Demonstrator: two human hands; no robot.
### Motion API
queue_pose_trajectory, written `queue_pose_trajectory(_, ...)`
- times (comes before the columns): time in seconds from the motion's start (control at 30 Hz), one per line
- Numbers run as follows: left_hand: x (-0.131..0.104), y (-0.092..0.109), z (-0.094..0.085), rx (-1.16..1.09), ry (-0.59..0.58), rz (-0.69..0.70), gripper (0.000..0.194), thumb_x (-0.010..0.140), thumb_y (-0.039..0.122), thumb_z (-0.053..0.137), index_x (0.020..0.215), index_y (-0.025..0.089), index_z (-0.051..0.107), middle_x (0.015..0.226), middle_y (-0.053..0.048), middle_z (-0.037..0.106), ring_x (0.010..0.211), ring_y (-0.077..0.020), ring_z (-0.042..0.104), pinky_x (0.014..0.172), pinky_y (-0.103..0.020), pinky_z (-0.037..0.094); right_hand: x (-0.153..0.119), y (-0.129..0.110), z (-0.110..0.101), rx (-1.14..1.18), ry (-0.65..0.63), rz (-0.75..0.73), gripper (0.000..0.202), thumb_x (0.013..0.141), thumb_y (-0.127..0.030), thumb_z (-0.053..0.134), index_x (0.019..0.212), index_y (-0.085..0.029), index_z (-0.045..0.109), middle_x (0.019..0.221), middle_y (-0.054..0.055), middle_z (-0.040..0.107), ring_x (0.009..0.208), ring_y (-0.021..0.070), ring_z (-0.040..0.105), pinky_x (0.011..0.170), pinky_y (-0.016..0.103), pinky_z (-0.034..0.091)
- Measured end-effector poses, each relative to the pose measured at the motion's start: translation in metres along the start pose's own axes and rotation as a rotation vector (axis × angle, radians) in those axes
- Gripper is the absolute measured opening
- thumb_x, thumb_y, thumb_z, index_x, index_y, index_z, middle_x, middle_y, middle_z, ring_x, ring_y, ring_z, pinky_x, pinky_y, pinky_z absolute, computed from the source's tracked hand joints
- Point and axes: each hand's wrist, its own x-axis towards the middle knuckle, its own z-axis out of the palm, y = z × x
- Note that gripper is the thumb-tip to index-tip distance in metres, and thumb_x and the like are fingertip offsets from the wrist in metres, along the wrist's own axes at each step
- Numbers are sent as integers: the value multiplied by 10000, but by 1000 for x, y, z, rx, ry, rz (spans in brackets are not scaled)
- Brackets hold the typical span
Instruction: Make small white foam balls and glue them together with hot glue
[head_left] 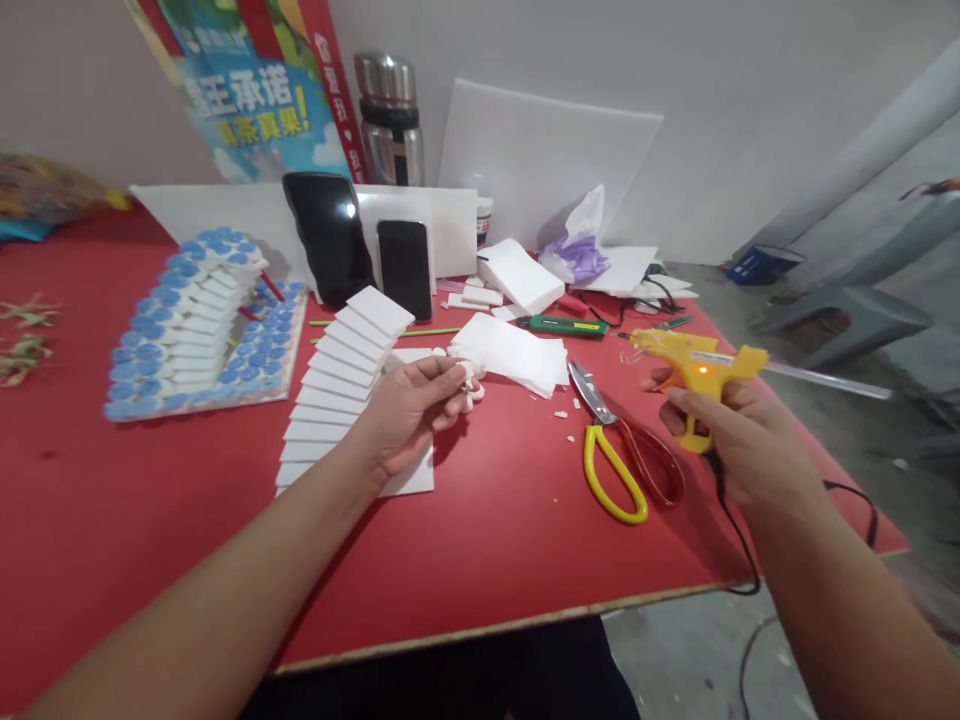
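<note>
My left hand (420,405) is closed in a pinch on a small white curled piece (471,385), whose exact kind I cannot make out. Beneath and beside that hand, thin white foam-like slats fan out as a model staircase (322,410) on a white base. In my right hand (720,420) is a yellow hot glue gun (701,365), its orange light lit, a clear glue stick poking out the back and its nozzle pointing left. Scissors (611,440) with one yellow and one red handle lie open between the hands. White rectangular sheets (510,350) lie just past my left hand.
A staircase model with blue-and-white trim (202,330) stands at left. Behind are two phones (405,268), a steel flask (390,115) and white boards (540,150). A green utility knife (564,326) lies beyond the scissors. The gun's black cord (739,540) hangs near the table's front edge.
</note>
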Motion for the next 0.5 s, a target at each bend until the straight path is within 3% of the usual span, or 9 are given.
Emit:
queue_pose_trajectory(0.17, 1, -1, -1, -61, 38, 2, 334, 711, 286, 978, 758, 71, 727, 719, -48, 655, 601, -55, 558, 437, -116, 357, -18, -41, 61, 210, -218, 35, 236, 860, -374, 793, 1006, -198, 739, 752, 0, 615, 616, 132, 513, 530, 264, 398)
queue_pose_trajectory(0.3, 1, -1, -1, -101, 55, 11, 319, 690, 257, 985, 760, 81, 728, 722, -28, 664, 570, -47, 559, 482, -142, 428, -8, -36, 102, 244, -445, -55, 307, 946, -457, 691, 826, -175, 708, 627, -3, 569, 578, 130, 499, 554, 281, 393)
queue_pose_trajectory(0.4, 2, -3, -3, -22, 91, 52, 313, 746, 306, 951, 738, 105, 712, 593, -9, 609, 583, -98, 612, 527, -181, 469, -3, -22, 111, 241, -478, -145, 336, 964, -478, 681, 813, -178, 693, 648, 7, 602, 587, 140, 539, 571, 294, 417)
queue_pose_trajectory(0.5, 4, -7, -5, 55, 142, 119, 323, 762, 344, 937, 770, 114, 710, 564, -9, 616, 567, -119, 619, 598, -233, 525, -4, -9, 106, 191, -491, -176, 334, 989, -477, 673, 828, -185, 680, 651, 2, 606, 588, 143, 548, 567, 297, 426)
